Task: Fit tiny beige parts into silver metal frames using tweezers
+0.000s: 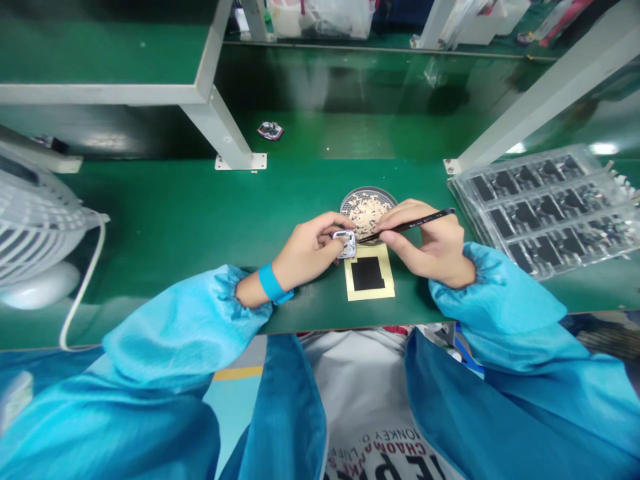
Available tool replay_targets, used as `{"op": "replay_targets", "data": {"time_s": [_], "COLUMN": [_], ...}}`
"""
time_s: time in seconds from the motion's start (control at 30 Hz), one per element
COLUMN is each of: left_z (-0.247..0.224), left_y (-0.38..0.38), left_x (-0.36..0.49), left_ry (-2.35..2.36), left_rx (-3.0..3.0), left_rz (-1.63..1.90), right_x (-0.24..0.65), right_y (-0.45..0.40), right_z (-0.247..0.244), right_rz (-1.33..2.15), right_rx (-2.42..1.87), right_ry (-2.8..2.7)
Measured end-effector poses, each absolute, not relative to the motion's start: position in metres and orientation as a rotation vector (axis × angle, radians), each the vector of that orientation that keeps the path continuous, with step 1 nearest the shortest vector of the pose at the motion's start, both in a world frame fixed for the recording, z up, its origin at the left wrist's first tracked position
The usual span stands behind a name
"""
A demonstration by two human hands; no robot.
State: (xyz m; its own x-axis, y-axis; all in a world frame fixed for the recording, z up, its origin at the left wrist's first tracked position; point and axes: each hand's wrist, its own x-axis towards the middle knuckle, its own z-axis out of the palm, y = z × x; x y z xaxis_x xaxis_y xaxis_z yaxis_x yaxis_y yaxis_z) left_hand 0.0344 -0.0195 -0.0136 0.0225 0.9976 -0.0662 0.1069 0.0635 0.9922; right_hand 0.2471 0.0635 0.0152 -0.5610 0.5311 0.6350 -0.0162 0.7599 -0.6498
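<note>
My left hand pinches a small silvery-white square part between thumb and fingers. Black tweezers are gripped in my right hand, their tips pointing left beside that part. Just behind both hands sits a round grey dish holding many tiny beige pieces. Nearer to me a pale yellow sheet with a black patch lies on the green table. Whether the tweezer tips hold anything is too small to tell.
Stacked clear trays with black parts stand at the right. A white fan with a cable is at the left. Metal shelf legs rise behind, and a small dark-and-silver object lies at the back.
</note>
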Motion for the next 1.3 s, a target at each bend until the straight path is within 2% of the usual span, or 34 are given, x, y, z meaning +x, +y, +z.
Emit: {"op": "replay_targets", "data": {"time_s": [0.27, 0.5, 0.63, 0.97, 1.07, 1.2, 1.3], "left_z": [-0.018, -0.013, -0.012, -0.008, -0.002, 0.001, 0.000], "left_y": [-0.020, -0.014, -0.011, -0.009, -0.009, -0.008, -0.008], "left_x": [0.032, 0.027, 0.024, 0.019, 0.017, 0.019, 0.021], "left_ry": [1.291, 1.245, 1.235, 1.344, 1.412, 1.419, 1.419], "left_rx": [1.308, 1.250, 1.193, 1.292, 1.316, 1.287, 1.264], "left_rz": [1.133, 1.107, 1.106, 1.052, 0.985, 0.922, 0.928], "right_x": [0.248, 0.256, 0.261, 0.280, 0.320, 0.405, 0.458], "right_y": [0.061, 0.081, 0.093, 0.070, 0.084, 0.139, 0.184], "right_z": [0.014, 0.023, 0.027, 0.037, 0.054, 0.078, 0.083], "right_rz": [0.848, 1.498, 1.734, 1.821, 1.516, 0.561, 0.002], "right_rx": [-0.487, -0.571, -0.538, -0.634, -0.882, -1.479, -1.999], "right_ry": [-2.089, -2.020, -2.042, -1.778, -1.932, -2.119, -2.018]}}
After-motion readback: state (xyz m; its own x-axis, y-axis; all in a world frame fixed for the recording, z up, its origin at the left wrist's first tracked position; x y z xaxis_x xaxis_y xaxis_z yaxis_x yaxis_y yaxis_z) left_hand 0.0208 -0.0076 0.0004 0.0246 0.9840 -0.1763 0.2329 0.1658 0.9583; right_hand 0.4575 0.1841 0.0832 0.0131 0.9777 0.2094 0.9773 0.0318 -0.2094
